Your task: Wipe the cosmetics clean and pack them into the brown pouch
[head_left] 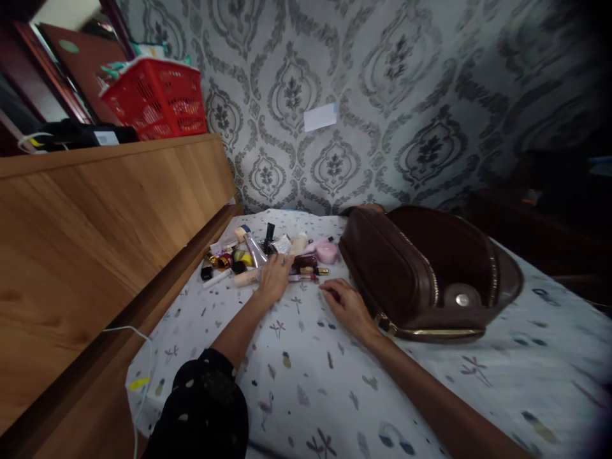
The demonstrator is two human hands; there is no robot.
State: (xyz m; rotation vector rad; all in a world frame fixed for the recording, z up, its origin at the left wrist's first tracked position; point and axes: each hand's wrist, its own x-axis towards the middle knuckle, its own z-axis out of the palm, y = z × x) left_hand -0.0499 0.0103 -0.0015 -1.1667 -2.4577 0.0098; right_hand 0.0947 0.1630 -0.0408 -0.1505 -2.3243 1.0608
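Note:
A loose pile of cosmetics lies on the white patterned sheet (306, 357). My left hand (275, 278) rests over the pile's near side, fingers stretched forward among the items; what lies beneath the palm is hidden. Beside it are a beige tube (246, 278), a clear tube (255, 250) and a white pen-like stick (217, 278). My right hand (347, 307) lies on the sheet, its fingers loosely bent and nothing visible in them. It is between the pile and an unzipped dark brown leather bag (396, 268). A pink round item (327, 252) sits at the pile's right.
A wooden panel (119, 210) with a ledge runs along the left, with a red basket (162, 95) on top. The patterned wall (373, 115) stands behind, bearing a white paper (320, 117). A white cord (143, 382) hangs over the sheet's left edge.

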